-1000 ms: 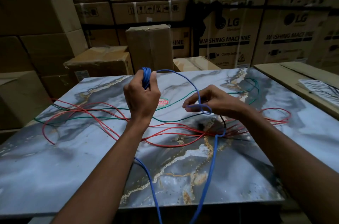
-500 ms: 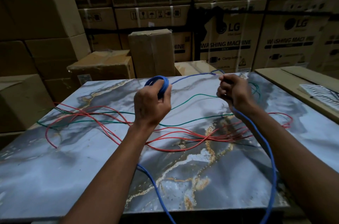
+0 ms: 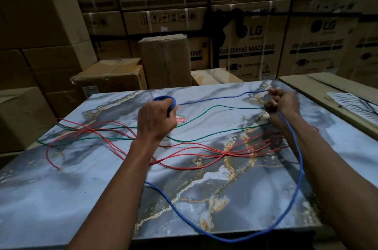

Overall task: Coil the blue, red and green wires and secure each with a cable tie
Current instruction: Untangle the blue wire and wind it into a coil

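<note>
A: Blue wire (image 3: 225,97) stretches taut mid-frame, its coil (image 3: 163,98) gripped in the left hand (image 3: 156,119), right hand (image 3: 281,102) fisted round the strand.

B: The slack loops off the table (image 3: 61,198) edge at the bottom and could snag, or drag the red wire (image 3: 194,148) and green wire (image 3: 204,138) into a tangle.

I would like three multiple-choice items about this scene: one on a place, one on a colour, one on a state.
1. Where is the blue coil?
A. in the left hand
B. on the table
C. on a box

2. Which wire does the right hand grip?
A. red
B. green
C. blue

3. How is the red wire?
A. coiled
B. loose on the table
C. tied

Key: 1 A, the loops stick out of the left fist. 2 C, the blue wire runs into it. 3 B, it sprawls uncoiled.
</note>
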Motion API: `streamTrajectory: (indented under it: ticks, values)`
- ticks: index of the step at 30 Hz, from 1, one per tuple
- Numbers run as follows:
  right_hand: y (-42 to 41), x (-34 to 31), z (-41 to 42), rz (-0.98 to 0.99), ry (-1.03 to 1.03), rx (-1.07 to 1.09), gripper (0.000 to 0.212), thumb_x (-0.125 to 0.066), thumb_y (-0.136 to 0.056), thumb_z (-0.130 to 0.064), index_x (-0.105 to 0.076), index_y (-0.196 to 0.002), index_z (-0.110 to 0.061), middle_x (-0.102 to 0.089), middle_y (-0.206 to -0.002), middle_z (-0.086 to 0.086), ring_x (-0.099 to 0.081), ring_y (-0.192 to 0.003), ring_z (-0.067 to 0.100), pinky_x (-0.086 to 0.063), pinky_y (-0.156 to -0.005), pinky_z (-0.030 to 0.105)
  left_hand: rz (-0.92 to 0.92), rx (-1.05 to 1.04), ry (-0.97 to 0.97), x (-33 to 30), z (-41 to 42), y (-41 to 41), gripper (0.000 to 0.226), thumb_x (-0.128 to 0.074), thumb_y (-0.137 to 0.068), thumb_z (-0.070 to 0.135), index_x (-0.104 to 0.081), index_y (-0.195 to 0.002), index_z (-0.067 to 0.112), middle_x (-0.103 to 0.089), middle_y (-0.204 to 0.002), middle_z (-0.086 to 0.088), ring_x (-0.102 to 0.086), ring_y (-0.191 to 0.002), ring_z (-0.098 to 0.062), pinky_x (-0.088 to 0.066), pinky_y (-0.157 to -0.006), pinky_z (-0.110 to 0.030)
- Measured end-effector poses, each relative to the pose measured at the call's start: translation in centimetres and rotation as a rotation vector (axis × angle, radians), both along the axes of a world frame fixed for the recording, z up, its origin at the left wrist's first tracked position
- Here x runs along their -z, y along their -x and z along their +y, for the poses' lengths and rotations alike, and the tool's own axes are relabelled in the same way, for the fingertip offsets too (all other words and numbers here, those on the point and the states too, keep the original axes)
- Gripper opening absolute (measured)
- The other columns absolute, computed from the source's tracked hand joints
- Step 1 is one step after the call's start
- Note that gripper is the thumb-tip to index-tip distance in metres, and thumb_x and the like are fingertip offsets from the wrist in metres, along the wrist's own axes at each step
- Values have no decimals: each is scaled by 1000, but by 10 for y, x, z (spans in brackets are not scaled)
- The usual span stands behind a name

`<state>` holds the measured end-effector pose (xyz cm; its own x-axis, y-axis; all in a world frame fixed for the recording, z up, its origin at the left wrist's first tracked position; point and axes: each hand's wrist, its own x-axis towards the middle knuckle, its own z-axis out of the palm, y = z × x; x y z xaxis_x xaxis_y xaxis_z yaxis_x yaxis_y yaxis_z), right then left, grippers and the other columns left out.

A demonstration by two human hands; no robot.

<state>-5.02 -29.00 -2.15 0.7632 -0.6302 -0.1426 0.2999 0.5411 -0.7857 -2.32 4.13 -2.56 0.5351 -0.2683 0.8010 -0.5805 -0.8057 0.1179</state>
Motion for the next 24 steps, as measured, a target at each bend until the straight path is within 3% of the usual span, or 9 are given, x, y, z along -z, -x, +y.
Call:
streamTrajectory:
  ticks: [4,5,8,10,15,18,20,22,24]
  values:
    - [1,1,7,104,144,12,26,-46,-104,-10,-57,-80,-9,-38,-53,-2,-25,-31,7,-24,-39,19,-77,-98,136,-7,7,5,12,-78,-81,14,-70,-80,6,-66,-64,-16,-63,-58,-35,-45,-53,-31]
    - [3,4,5,140,313,25,24,-53,-103,-16,-62,-82,-9,-40,-53,-3,-27,-30,6,-24,-38,19,-78,-142,182,-7,11,2,14,-76,-84,17,-69,-80,6,-65,-64,-16,-62,-58,-35,-40,-53,-29]
    - [4,20,-6,224,1219,189,33,-70,-93,-43,-73,-73,-18,-56,-49,-9,-47,-42,5,-36,-47,23,-25,-275,329,-3,24,-6,23,-66,-92,30,-65,-81,9,-62,-65,-17,-59,-61,-37,-32,-56,-29]
    - [4,29,-4,199,1476,101,43,-65,-94,-53,-74,-72,-17,-65,-59,0,-58,-53,15,-43,-55,31,-7,-296,402,2,24,-8,26,-62,-95,32,-65,-83,9,-58,-64,-12,-55,-60,-34,-30,-55,-30]
    - [-7,32,15,368,1794,-42,57,-39,-100,-62,-72,-98,-15,-72,-88,12,-66,-83,32,-55,-78,45,19,-262,406,6,7,-1,27,-61,-97,31,-64,-82,8,-47,-63,-4,-40,-58,-19,-23,-55,-26]
    - [-12,25,34,611,2034,-50,48,-46,-102,-43,-53,-140,-15,-60,-133,21,-54,-122,40,-42,-103,51,2,-213,394,2,0,2,28,-63,-96,30,-61,-77,11,-42,-61,1,-37,-56,-17,-17,-48,-24]
    - [-11,16,51,484,2099,-43,56,-48,-98,-20,-39,-153,-16,-52,-142,19,-47,-127,39,-38,-104,50,1,-166,382,0,-4,4,30,-62,-97,32,-54,-73,15,-40,-59,2,-36,-54,-19,-18,-49,-27]
    - [-2,4,72,111,1972,-10,65,-42,-82,-8,-48,-147,-13,-58,-134,18,-51,-120,39,-43,-100,45,6,-104,379,-3,-7,5,34,-60,-97,34,-46,-71,18,-38,-57,1,-35,-52,-21,-21,-52,-28]
    - [9,-6,91,-181,1725,-23,60,-40,-77,-5,-60,-134,-9,-66,-122,14,-59,-114,28,-44,-97,27,3,-25,378,-6,-12,7,36,-59,-98,34,-44,-69,18,-37,-56,0,-35,-51,-22,-23,-51,-30]
